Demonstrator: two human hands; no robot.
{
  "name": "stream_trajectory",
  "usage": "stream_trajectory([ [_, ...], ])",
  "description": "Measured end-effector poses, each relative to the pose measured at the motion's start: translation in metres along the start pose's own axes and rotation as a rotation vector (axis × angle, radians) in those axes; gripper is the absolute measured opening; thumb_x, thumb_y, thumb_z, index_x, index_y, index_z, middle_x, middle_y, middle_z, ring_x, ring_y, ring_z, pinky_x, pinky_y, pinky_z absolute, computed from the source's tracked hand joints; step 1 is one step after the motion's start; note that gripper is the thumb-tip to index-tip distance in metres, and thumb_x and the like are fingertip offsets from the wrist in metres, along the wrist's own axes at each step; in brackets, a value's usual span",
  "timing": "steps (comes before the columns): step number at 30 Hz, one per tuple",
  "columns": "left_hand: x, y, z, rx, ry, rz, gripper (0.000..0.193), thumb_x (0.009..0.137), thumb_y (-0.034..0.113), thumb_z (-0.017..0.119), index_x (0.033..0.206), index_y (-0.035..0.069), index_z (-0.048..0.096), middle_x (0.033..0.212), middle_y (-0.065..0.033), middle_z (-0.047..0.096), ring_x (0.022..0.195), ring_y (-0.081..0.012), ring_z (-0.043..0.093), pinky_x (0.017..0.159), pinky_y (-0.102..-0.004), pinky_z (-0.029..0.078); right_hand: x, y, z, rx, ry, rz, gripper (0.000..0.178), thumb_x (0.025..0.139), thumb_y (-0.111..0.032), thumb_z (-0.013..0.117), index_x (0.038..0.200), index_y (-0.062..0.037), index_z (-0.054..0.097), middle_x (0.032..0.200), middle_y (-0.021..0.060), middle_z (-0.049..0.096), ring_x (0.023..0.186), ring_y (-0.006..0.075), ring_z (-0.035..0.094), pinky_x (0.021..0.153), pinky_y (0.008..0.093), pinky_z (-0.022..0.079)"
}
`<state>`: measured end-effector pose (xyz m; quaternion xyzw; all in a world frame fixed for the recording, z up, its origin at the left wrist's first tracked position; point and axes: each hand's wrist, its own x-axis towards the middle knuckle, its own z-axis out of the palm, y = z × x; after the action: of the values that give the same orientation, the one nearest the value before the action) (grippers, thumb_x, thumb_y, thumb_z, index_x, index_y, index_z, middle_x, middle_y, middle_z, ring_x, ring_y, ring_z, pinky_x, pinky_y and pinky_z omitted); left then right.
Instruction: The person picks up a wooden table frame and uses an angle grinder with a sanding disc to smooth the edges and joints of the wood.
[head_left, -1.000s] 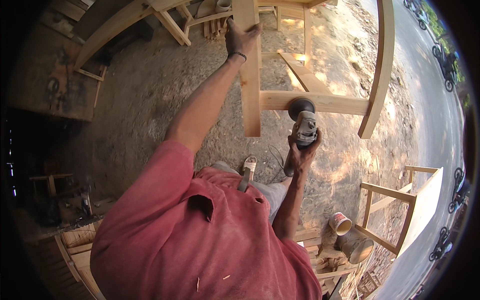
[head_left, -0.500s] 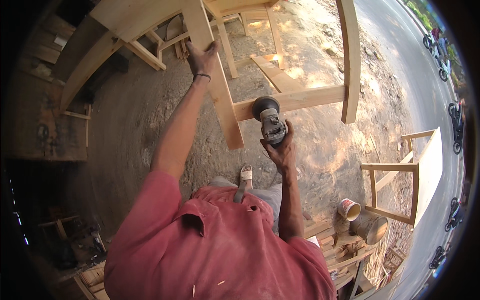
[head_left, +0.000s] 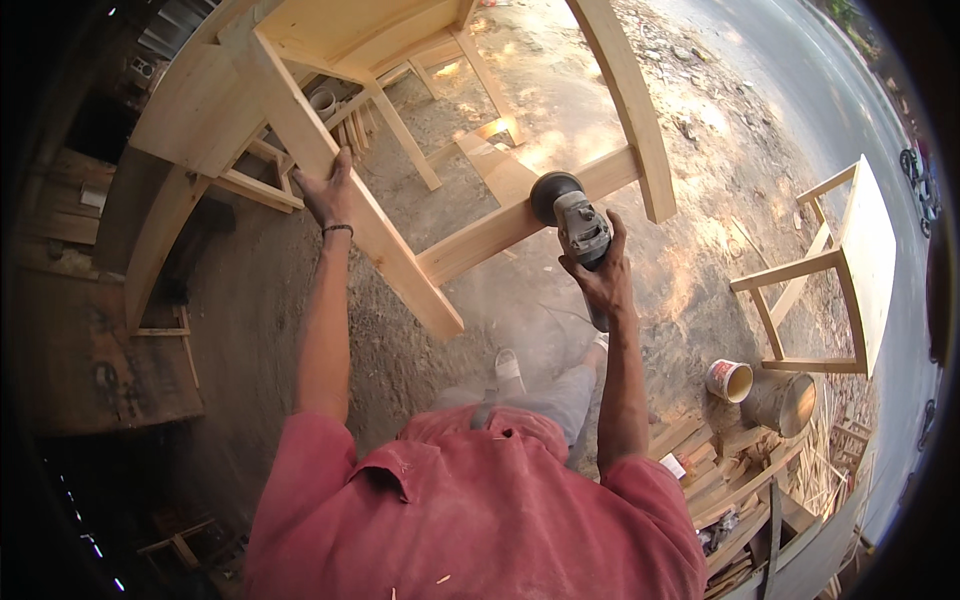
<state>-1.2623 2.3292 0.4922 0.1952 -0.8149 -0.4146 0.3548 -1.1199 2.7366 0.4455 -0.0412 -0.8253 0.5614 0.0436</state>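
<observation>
A pale wooden table frame [head_left: 610, 90] stands before me, with a crossbar [head_left: 480, 243] joining two of its legs. My left hand [head_left: 326, 197] is closed on the edge of the nearer left leg [head_left: 385, 255], a dark band round the wrist. In my right hand [head_left: 606, 280] is an angle grinder [head_left: 582, 230], gripped by its body. Its round black disc [head_left: 556, 198] lies against the crossbar, right of the bar's middle. The underside of the disc is hidden.
At the right, a second wooden table [head_left: 865, 270] lies tipped over by the road [head_left: 800, 80]. A bucket [head_left: 730, 381] and a log [head_left: 785, 402] stand near scrap wood [head_left: 730, 480]. Dark boards [head_left: 110, 350] are at the left. Dust hangs over the dirt ground [head_left: 400, 340].
The grinder has moved along the crossbar, away from the left leg toward the right one. My left hand keeps its hold on the leg. The whole view has turned somewhat.
</observation>
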Motion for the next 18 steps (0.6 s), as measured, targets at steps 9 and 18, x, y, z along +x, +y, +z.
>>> stream_trajectory([
  [9,-0.001,0.004,0.004,-0.037,0.016,-0.001,0.078,0.079,0.045,0.083,0.121,-0.007,0.043,0.114,-0.0245,0.061,0.102,-0.0318,0.065,0.09,-0.0402,0.054,0.043,0.035,-0.04,0.005,0.113,-0.027,0.099,0.073,-0.032,0.084,0.15,-0.0111,0.025,0.117,0.0275,0.067,0.109,0.0431,0.067,0.092,0.0477,0.054],
  [18,0.001,-0.003,0.003,-0.1,-0.019,0.019,0.077,0.082,0.042,0.083,0.119,-0.011,0.042,0.109,-0.0251,0.061,0.098,-0.0301,0.065,0.085,-0.0398,0.055,0.066,0.034,-0.068,0.021,0.171,-0.009,0.083,0.074,-0.028,0.085,0.14,-0.0104,0.037,0.12,0.0213,0.067,0.112,0.0367,0.067,0.093,0.0446,0.053],
])
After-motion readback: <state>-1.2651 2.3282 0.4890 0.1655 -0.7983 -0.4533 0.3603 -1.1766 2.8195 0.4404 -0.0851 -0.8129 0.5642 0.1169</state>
